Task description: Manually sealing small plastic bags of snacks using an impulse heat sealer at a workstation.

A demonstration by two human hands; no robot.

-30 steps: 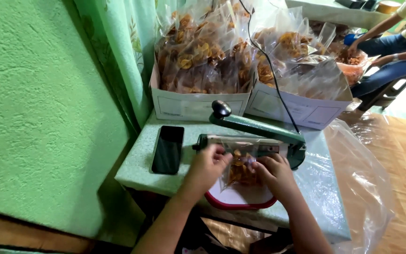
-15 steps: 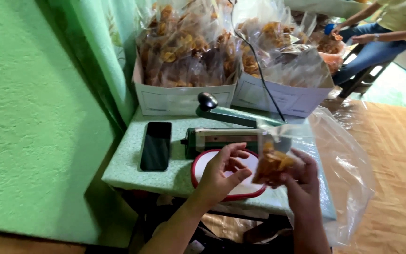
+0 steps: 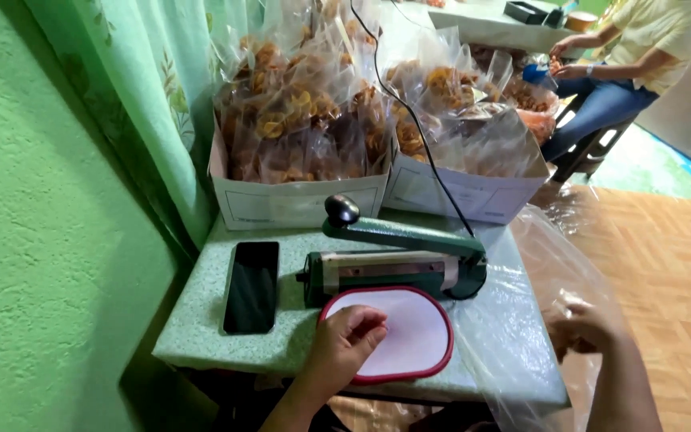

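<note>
**Hands at the sealer, tray bare**

Far left: green wall, then curtain (image 3: 153,88). On the bench (image 3: 201,320), a dark phone (image 3: 251,286) lying flat, near the left edge, just beside the sealer. Behind it, a white box (image 3: 297,204) crammed with bagged snacks; a second box (image 3: 461,192) to its right, a black cord (image 3: 409,112) trailing down between them. Mid-bench: green sealer (image 3: 397,264), arm lifted, knob up, nothing between bar and base. Directly in front, touching its base, a red-rimmed white tray (image 3: 409,340), bare. Left hand (image 3: 345,344) resting on the tray's left rim, fingers curled loosely, gripping nothing. Further right, clear sheet (image 3: 537,304) draped over the bench edge. Right hand (image 3: 581,326) off the bench's right side, low by the sheet, fingers bent; whether closed on anything, cannot tell. Far right, another person seated at a separate table.

Risks, as a judgement: phone close enough to be nudged off; loose sheet liable to snag or slide; fingers near a hot bar if the arm drops.
</note>
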